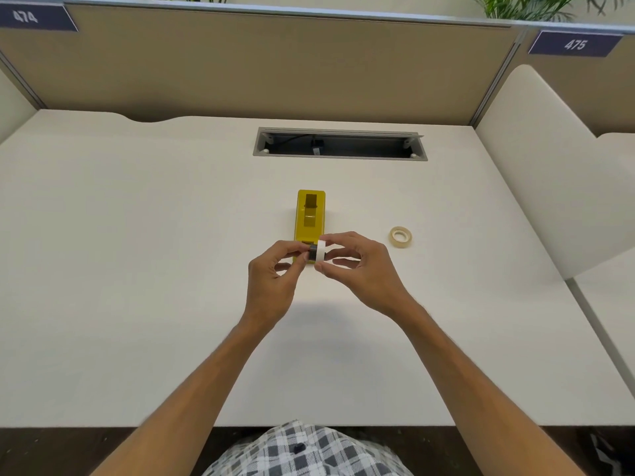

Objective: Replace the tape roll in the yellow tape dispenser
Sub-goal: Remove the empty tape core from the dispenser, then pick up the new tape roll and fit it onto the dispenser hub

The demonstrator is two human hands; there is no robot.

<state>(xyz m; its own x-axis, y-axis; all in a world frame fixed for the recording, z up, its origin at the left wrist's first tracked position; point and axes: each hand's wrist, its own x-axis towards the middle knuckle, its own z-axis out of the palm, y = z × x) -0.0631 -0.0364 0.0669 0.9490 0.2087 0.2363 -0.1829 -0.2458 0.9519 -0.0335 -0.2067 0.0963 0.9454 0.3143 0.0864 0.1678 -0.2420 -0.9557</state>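
Both hands up over the desk [137,269]: left hand [271,283] pinches the dark hub [312,253], right hand [360,269] grips the white tape roll [321,250], just in front of the yellow tape dispenser [310,214]. Roll looks light and stiff, so I'd hold it by the rim.

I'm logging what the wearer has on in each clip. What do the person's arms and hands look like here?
Both forearms are bare to the frame edge, no sleeves visible. The left hand and right hand show no gloves, watch or rings.

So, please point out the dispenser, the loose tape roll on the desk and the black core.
dispenser [310,214], head view, yellow top face.
tape roll [400,237], head view, its ring's near rim.
black core [312,253], head view, its dark side.
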